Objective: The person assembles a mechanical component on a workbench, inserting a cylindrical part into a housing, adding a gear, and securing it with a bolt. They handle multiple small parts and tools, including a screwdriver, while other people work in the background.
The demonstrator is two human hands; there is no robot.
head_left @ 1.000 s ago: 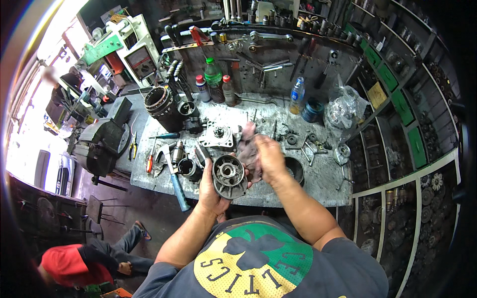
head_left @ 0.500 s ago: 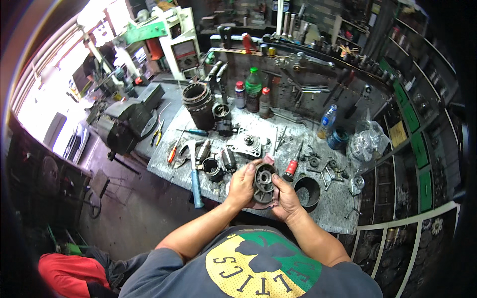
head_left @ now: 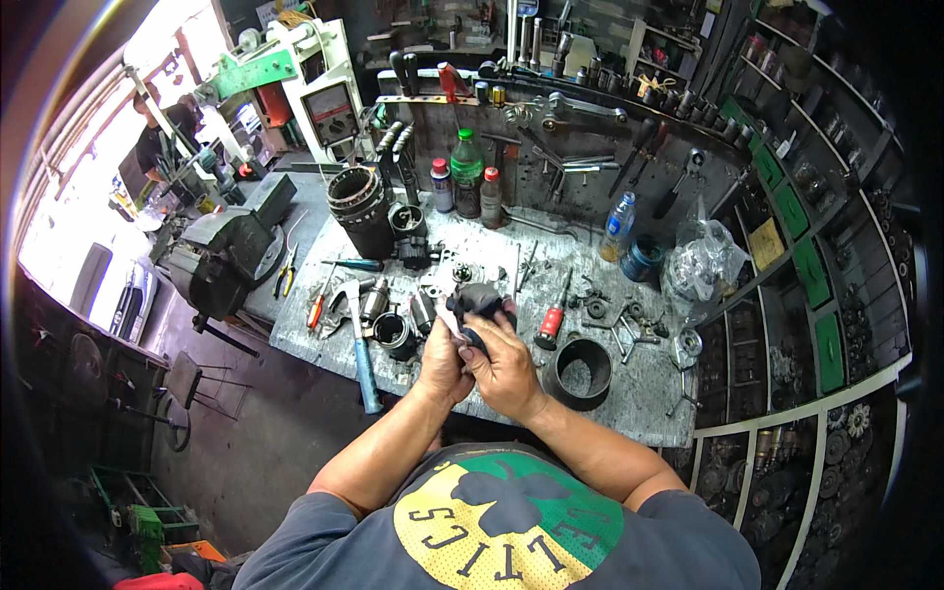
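My left hand (head_left: 444,362) and my right hand (head_left: 503,372) are close together above the bench's front edge. Between them is a dark round metal housing (head_left: 482,301), partly covered by my fingers. A pinkish rag (head_left: 451,321) shows beside my left thumb. My left hand is wrapped round the housing's near side with the rag, and the fingers of my right hand curl over it. Right of them lies a screwdriver with a red handle (head_left: 551,324), and an open dark metal cylinder (head_left: 568,390) stands nearby. To the left rests a hammer with a blue handle (head_left: 367,374).
Behind my hands are a tall dark cylindrical casing (head_left: 360,221), a green-capped bottle (head_left: 467,175) and small motor parts. A water bottle (head_left: 619,228) and a plastic bag (head_left: 704,260) stand far right. A bench vise (head_left: 221,251) is left; another person (head_left: 162,133) is beyond it.
The housing has turned from showing its bored face to showing its dark outer side. My right fingers have moved across it. The view has shifted, and the red-clothed person has mostly left it.
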